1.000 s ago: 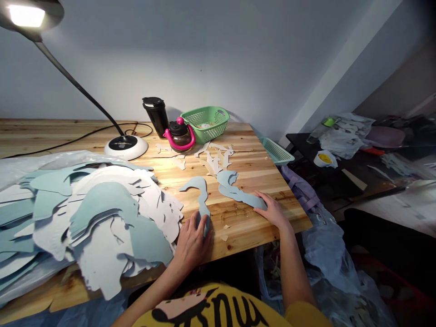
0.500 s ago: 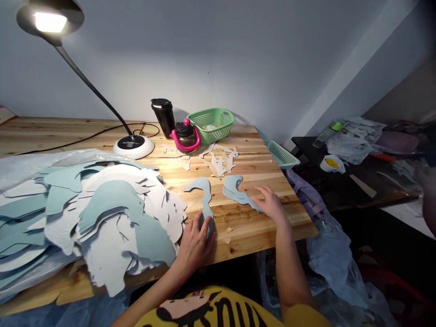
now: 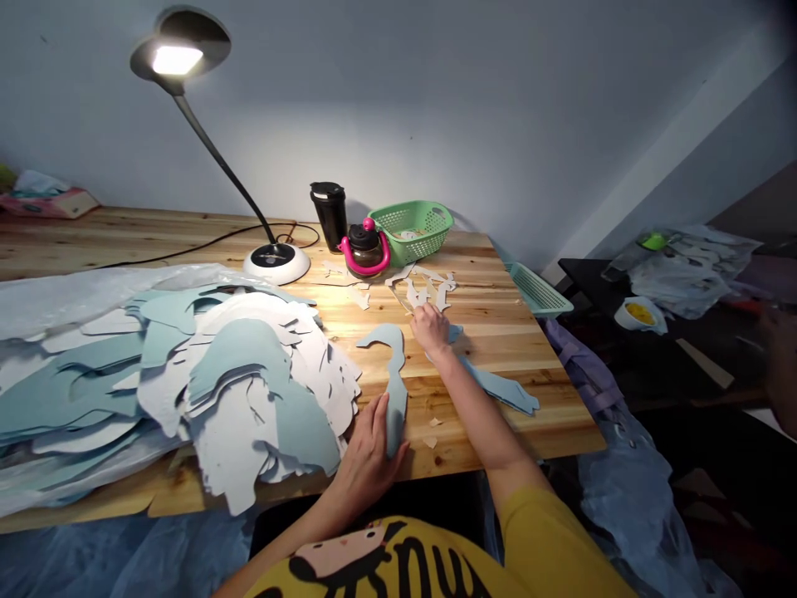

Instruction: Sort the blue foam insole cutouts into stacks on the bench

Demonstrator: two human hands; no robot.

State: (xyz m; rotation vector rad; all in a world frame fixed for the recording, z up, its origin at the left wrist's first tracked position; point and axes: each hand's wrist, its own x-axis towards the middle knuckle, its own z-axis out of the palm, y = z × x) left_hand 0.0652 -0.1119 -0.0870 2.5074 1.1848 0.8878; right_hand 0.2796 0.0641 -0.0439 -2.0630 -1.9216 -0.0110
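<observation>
Left hand [image 3: 372, 448]: loosely spread, touching curved blue cutout [image 3: 397, 389] by worktop's [image 3: 554, 425] front edge | Right hand [image 3: 431, 328]: fingers curled beside pale scraps [image 3: 444, 292], grip cannot be told | Blue pieces [image 3: 506, 389]: beside right forearm, towards right edge | Cutout pile [image 3: 305, 423]: along front edge, left of left hand

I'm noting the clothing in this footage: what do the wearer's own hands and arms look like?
The left hand and right hand are bare, with no glove, ring or watch to be seen. Both the left forearm and right forearm are uncovered. A plain yellow short sleeve covers the right upper arm; the left sleeve isn't in view.
</observation>
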